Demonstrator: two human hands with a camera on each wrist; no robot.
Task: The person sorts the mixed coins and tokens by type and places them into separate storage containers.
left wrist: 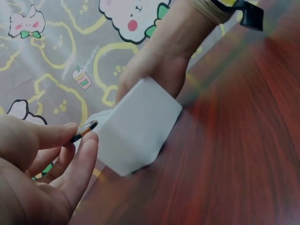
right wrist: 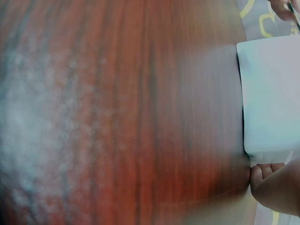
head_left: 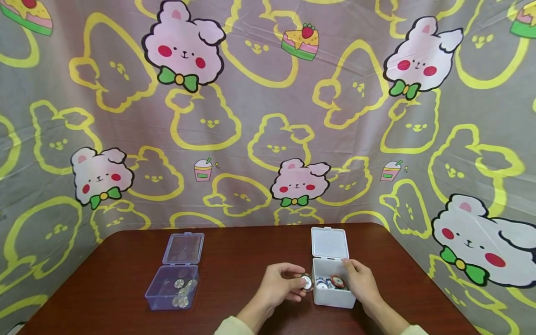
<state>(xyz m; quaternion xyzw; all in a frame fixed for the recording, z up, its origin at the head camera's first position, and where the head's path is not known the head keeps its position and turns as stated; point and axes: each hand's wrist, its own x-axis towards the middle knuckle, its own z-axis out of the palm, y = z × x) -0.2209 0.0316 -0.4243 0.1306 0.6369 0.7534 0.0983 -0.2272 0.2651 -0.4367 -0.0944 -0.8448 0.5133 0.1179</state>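
Note:
Between thumb and fingers, my left hand pinches a poker chip with a white centre, just left of the white plastic box. The left wrist view shows the chip nearly edge-on, with dark and orange on its rim. My right hand grips the right wall of the box, its fingertips by the back right corner of the rim. Inside lie several chips, among them a red one and a blue-and-white one. The right wrist view shows curled fingers beside the box.
On the left of the dark wooden table stands a translucent purple box with its lid raised, holding several silver coins. The white box's lid also stands raised. A printed cloth hangs behind and around the table.

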